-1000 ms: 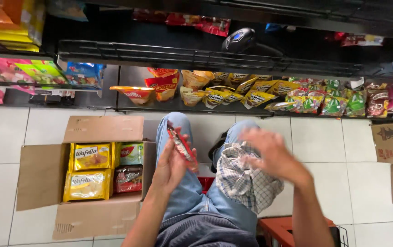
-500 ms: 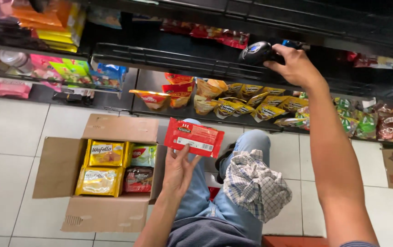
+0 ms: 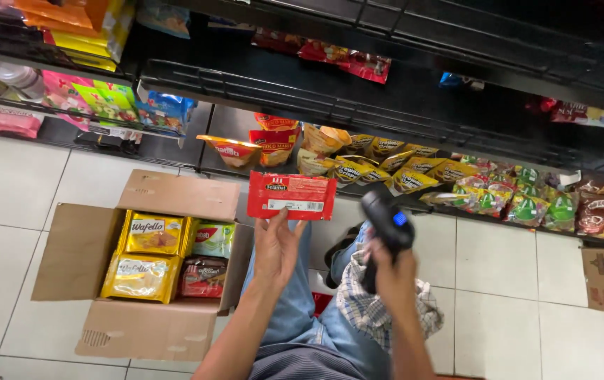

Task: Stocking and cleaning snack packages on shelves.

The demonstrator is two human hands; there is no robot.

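The left hand [image 3: 277,246] holds a red packet [image 3: 291,195] up flat by its lower edge, fingers spread behind it, above the knees. The right hand [image 3: 390,271] is closed around the grip of a black scanner [image 3: 385,229], whose head sits just right of the packet and tilts toward it. A checked cloth [image 3: 376,309] lies on the lap. Left of the legs, an open box [image 3: 140,264] on the tiled floor [image 3: 7,190] holds yellow, green and brown packs. Snack bags [image 3: 414,172] line the low shelf ahead.
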